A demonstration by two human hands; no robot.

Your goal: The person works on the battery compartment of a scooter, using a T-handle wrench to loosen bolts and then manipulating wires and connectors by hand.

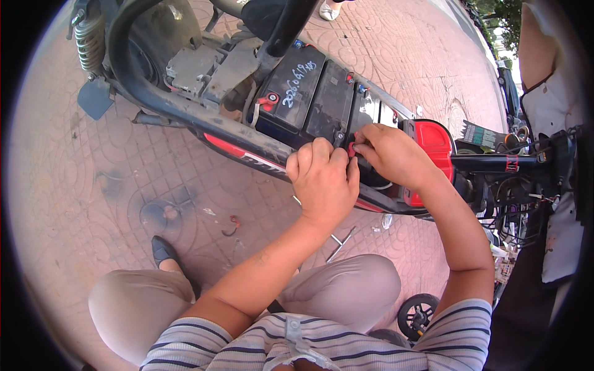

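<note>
Black batteries [331, 102] sit side by side in the open frame of an electric scooter [204, 117]. My right hand [396, 154] pinches a small red terminal cover [351, 149] between thumb and fingertips, at the near edge of the batteries. Just to its left, my left hand [323, 180] is closed, its bent fingers against the near battery edge beside a bare bolt terminal [339, 136]. Whatever those fingers hold, if anything, is hidden. Another red terminal cover [268, 101] is on the leftmost battery, with a cable running down from it.
A black frame tube [286, 31] rises over the batteries. Right of them is a red plastic panel [433, 145], then the steering column [495, 163]. On the paving lie a T-shaped metal tool [340, 243] and a short red-and-black wire [232, 225]. Another person's shoe [329, 10] shows at the top.
</note>
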